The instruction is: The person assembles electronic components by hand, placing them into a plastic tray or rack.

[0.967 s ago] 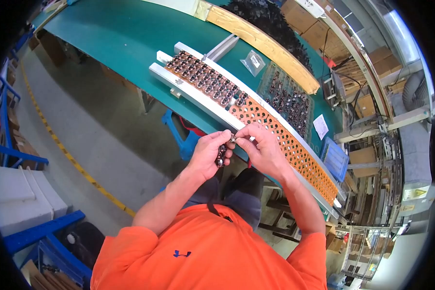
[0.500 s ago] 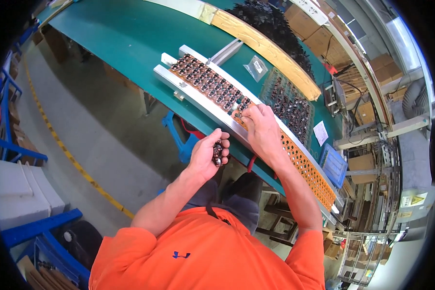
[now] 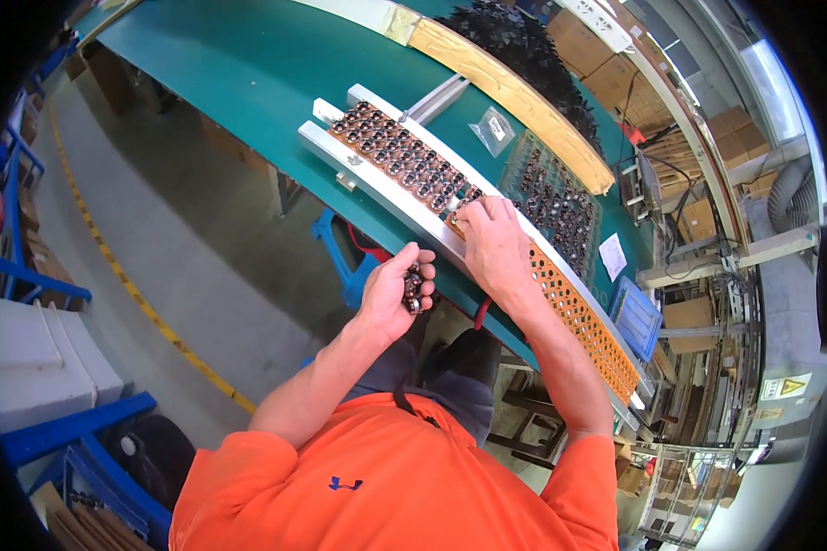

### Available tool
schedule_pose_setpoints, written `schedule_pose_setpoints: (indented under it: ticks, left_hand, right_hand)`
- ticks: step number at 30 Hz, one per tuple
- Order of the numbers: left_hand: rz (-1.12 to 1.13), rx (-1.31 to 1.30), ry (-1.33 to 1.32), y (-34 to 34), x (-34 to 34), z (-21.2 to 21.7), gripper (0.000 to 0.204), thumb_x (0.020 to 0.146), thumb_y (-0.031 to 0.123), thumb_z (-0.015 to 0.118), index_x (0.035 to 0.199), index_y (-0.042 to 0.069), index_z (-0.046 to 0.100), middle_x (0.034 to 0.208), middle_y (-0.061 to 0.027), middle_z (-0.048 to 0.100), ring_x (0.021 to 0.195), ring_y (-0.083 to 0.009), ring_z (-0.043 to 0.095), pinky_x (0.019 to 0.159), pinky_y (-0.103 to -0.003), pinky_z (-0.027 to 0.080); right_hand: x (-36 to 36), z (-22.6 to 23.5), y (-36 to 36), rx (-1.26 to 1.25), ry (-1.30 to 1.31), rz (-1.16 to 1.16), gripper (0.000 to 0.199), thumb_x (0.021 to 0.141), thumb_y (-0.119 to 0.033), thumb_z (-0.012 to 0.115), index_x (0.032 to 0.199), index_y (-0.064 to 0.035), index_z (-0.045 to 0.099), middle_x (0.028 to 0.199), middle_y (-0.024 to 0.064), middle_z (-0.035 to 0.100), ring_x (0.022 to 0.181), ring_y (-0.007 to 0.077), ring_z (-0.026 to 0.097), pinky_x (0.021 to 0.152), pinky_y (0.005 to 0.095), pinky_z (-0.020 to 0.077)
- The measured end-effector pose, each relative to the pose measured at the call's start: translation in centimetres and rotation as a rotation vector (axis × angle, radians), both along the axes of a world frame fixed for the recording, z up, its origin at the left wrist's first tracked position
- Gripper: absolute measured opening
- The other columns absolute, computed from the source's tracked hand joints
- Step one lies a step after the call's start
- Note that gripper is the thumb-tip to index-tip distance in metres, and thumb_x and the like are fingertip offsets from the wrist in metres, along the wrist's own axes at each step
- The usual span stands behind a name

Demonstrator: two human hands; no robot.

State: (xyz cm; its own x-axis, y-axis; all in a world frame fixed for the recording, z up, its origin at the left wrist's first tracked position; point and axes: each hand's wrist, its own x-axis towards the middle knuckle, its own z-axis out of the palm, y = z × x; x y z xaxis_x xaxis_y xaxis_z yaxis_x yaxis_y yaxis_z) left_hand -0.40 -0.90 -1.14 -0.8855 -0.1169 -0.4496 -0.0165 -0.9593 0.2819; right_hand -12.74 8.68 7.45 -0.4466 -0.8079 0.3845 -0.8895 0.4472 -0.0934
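A long orange perforated board (image 3: 579, 308) lies in a metal rail frame (image 3: 377, 174) along the bench edge. Several rows of dark, shiny round parts (image 3: 400, 158) fill its left end, while the holes to the right are bare. My right hand (image 3: 498, 243) bends over the board where those rows end, fingertips pinched together down on it. Whatever they pinch is hidden beneath the fingers. In front of the frame, my left hand (image 3: 391, 292) is curled palm up around a handful of the small dark shiny parts (image 3: 413, 289).
Behind the frame on the green bench (image 3: 248, 64) are a small clear bag (image 3: 493, 130), a tray of dark parts (image 3: 556, 207), a paper slip (image 3: 613, 255) and a blue bin (image 3: 636, 317). Farther back, a wooden strip (image 3: 515, 96) borders a black heap (image 3: 524, 50).
My right fingertips have come down closer onto the board at the end of the filled rows. My left hand stays in place with its handful. The view has shifted slightly.
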Motion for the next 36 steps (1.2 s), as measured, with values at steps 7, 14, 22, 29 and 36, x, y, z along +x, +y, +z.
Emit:
schedule_pose_setpoints:
  ticks: [7,14,22,29,36]
  left_hand:
    - [0.002,-0.01,-0.001,0.1,0.0,0.1,0.03,0.098,0.036,0.055,0.101,0.007,0.061,0.075,-0.0001,0.058,0.06,-0.0124,0.052,0.049,-0.027,0.041]
    - [0.002,-0.025,0.024,0.2,0.0,-0.1,0.03,0.098,0.036,0.054,0.101,0.007,0.061,0.075,-0.0002,0.058,0.06,-0.0125,0.052,0.05,-0.027,0.041]
    - [-0.001,-0.023,0.004,0.2,0.0,-0.1,0.03,0.098,0.035,0.055,0.101,0.007,0.061,0.076,-0.0001,0.058,0.061,-0.0123,0.053,0.05,-0.027,0.042]
    - [0.013,-0.09,0.007,0.2,0.1,0.1,0.031,0.098,0.036,0.054,0.103,0.006,0.061,0.076,-0.0002,0.058,0.062,-0.0121,0.053,0.05,-0.027,0.042]
    - [0.014,-0.098,0.015,0.2,0.1,0.0,0.031,0.098,0.036,0.054,0.103,0.006,0.061,0.077,0.0,0.058,0.062,-0.0118,0.053,0.051,-0.027,0.042]
  right_hand:
    - [-0.1,-0.1,0.1,-0.001,0.017,0.019,0.009,0.082,-0.005,0.059,0.091,-0.0027,0.059,0.091,0.0136,0.056,0.091,0.0323,0.054,0.075,0.043,0.0476]
    - [0.1,0.2,-0.1,0.028,0.009,-0.009,0.008,0.084,-0.007,0.059,0.091,-0.0035,0.061,0.092,0.0124,0.057,0.092,0.0316,0.056,0.075,0.0423,0.0483]
    - [-0.1,0.0,-0.2,0.029,0.026,0.015,0.008,0.079,-0.006,0.06,0.087,-0.004,0.059,0.089,0.0117,0.057,0.089,0.0309,0.055,0.072,0.0424,0.0494]
    - [-0.9,0.5,0.0,0.075,0.01,0.062,0.01,0.08,-0.005,0.06,0.09,-0.0038,0.06,0.095,0.0135,0.059,0.093,0.0327,0.057,0.075,0.0433,0.0499]
    - [-0.4,0.7,-0.3,0.097,-0.002,-0.005,0.008,0.085,-0.008,0.06,0.092,-0.0065,0.063,0.094,0.0111,0.061,0.094,0.0317,0.06,0.077,0.0423,0.0502]
